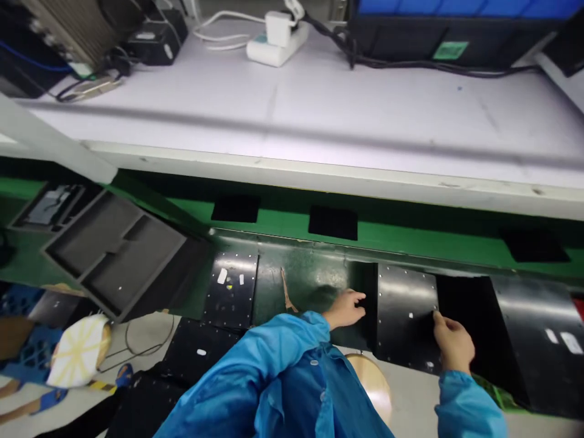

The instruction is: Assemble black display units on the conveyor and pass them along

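Observed at four o'clock: black panel (406,307), seemingly pinched by its right edge in the right hand (453,344), likely for steadiness. At five o'clock: left hand (345,309), empty, fingers slightly parted, near the opposite edge, probably for balance.

Wide pale-lavender shelf (319,103) w/ white front edge is running across the upper area, catching bright light approx. mid-span. White slanting post (55,137) is meeting it at L. Below, glossy dark-green table (269,289) is reflecting light, w/ bright-green back panel (285,216) rising behind. Lt-grey floor (413,398) is showing underneath; round tan stool seat (371,383) is standing nr. bottom ctr.
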Tool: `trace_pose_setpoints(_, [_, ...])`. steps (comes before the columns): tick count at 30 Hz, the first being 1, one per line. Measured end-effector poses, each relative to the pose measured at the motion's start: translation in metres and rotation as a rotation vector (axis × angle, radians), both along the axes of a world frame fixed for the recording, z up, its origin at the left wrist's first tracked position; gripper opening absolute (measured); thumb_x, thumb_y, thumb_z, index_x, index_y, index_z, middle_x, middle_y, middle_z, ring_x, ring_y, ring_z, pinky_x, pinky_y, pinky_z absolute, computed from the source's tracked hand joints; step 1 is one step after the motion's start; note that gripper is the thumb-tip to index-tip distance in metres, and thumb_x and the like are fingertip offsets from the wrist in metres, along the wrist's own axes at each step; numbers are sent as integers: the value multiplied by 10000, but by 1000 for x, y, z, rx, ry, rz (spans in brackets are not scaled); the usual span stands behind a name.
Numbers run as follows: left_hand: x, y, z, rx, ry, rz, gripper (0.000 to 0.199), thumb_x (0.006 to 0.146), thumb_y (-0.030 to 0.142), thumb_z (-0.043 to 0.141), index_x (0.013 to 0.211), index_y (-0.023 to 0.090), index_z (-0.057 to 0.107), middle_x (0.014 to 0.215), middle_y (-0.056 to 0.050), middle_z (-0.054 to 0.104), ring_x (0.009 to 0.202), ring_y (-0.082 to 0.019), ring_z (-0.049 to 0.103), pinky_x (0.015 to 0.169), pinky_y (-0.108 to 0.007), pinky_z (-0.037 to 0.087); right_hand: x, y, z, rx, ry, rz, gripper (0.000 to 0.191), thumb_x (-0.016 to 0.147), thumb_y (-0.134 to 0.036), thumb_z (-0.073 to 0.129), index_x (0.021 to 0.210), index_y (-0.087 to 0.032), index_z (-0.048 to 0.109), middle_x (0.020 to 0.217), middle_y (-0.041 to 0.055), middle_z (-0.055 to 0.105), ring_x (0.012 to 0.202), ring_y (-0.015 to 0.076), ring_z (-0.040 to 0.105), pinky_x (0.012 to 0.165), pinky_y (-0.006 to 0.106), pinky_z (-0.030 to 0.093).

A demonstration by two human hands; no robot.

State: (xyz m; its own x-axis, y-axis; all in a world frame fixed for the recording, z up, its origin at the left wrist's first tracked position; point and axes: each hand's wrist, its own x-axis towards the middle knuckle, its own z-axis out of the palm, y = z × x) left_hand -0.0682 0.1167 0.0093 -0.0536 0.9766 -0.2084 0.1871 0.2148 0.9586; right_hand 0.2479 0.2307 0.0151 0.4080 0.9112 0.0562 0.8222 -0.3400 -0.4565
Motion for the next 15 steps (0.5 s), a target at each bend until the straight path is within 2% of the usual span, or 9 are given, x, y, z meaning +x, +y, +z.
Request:
trace_pose_setpoints(2, [-68, -18, 4, 66, 177, 165, 511, 780, 185, 689, 1289, 195, 735, 1307, -112, 691, 1229, -256, 637, 1145, -413, 504, -23, 3, 13, 70, -83, 28, 316, 757, -486, 711, 856, -205, 817, 895, 278, 736, 1035, 482, 700, 842, 600, 481])
trace_pose_setpoints(4, [-159, -41, 8, 12, 364, 434, 459, 843, 152, 617, 1291, 187, 713, 1334, -125, 669, 1319, -265, 588, 1205, -444, 450, -77, 8, 28, 124, 37, 93, 384, 764, -511, 675, 933, -194, 811, 952, 242, 754, 1058, 441, 704, 907, 584, 505])
trace_pose_setpoints(6, [-257, -62, 11, -169, 524, 668, 449, 872, 120, 565, 1305, 141, 684, 1323, -162, 660, 1329, -279, 582, 1207, -449, 442, -163, 16, 39, 57, 388, 247, 418, 751, -557, 683, 917, -187, 784, 908, 169, 769, 943, 350, 724, 877, 509, 557])
trace_pose_setpoints(7, [-302, -70, 13, -251, 595, 749, 458, 883, 117, 553, 1327, 115, 664, 1349, -187, 642, 1352, -292, 566, 1209, -451, 433, -215, 19, 42, -44, 603, 334, 434, 718, -572, 725, 901, -182, 771, 879, 139, 771, 879, 309, 722, 837, 464, 580])
trace_pose_setpoints(9, [-375, -81, 14, -373, 697, 849, 502, 901, 145, 562, 1398, 89, 610, 1441, -223, 588, 1392, -326, 533, 1197, -470, 429, -332, 22, 45, -371, 896, 524, 408, 678, -533, 818, 880, -182, 764, 846, 116, 773, 808, 258, 719, 774, 396, 602])
trace_pose_setpoints(11, [-418, -89, 14, -482, 741, 901, 541, 918, 188, 568, 1450, 90, 567, 1508, -234, 545, 1392, -368, 522, 1158, -505, 444, -451, 20, 44, -655, 945, 699, 320, 740, -452, 834, 875, -174, 756, 872, 130, 781, 811, 233, 731, 757, 353, 614])
trace_pose_setpoints(12, [-427, -92, 13, -519, 752, 905, 551, 924, 217, 575, 1462, 100, 557, 1526, -232, 534, 1383, -383, 521, 1137, -519, 449, -507, 18, 42, -714, 858, 758, 271, 788, -414, 814, 880, -168, 745, 879, 131, 782, 804, 216, 731, 752, 335, 614])
trace_pose_setpoints(13, [-428, -96, 12, -548, 760, 901, 559, 926, 249, 587, 1467, 113, 554, 1532, -230, 529, 1375, -394, 521, 1120, -529, 451, -558, 15, 40, -722, 714, 837, 243, 841, -391, 783, 895, -160, 732, 878, 128, 780, 792, 198, 727, 749, 319, 613])
trace_pose_setpoints(15, [-413, -106, 6, -579, 787, 897, 603, 932, 343, 617, 1494, 141, 534, 1531, -230, 523, 1370, -405, 512, 1106, -544, 442, -643, 9, 34, -699, 501, 977, 246, 913, -392, 725, 914, -145, 719, 881, 120, 772, 803, 186, 725, 760, 307, 605])
